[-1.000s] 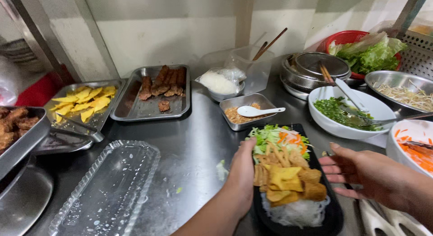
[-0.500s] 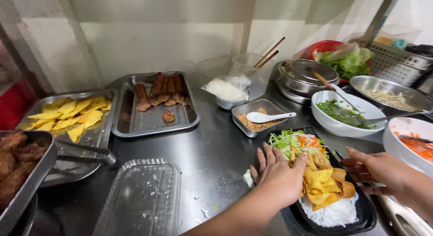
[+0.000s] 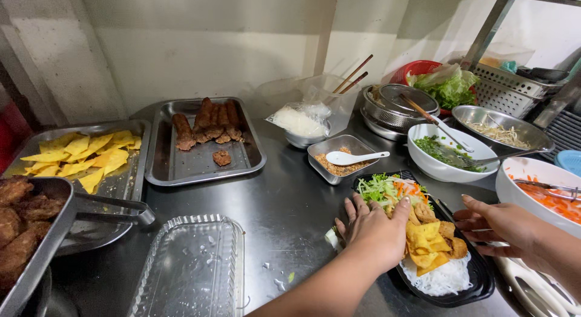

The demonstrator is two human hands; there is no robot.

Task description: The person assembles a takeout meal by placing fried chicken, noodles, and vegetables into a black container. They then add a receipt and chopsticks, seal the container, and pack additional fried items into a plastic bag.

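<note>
Both hands at the black takeaway tray (image 3: 469, 290) — left hand (image 3: 375, 229) spread flat on its left rim, right hand (image 3: 505, 229) open-fingered, empty, nearer the right rim.

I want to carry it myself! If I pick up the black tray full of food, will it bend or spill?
The black tray looks like thin plastic, so it would probably flex under its load. It is piled with noodles, fried pieces and salad, so loose bits might slide off if tipped. The left hand rests on it.

Clear plastic lid (image 3: 190, 265) lower left; steel tray of sausages (image 3: 203, 141) centre left; yellow chips tray (image 3: 78, 156) far left; small tin with white spoon (image 3: 342, 159) centre; herb sauce bowl (image 3: 445, 153) right.
</note>
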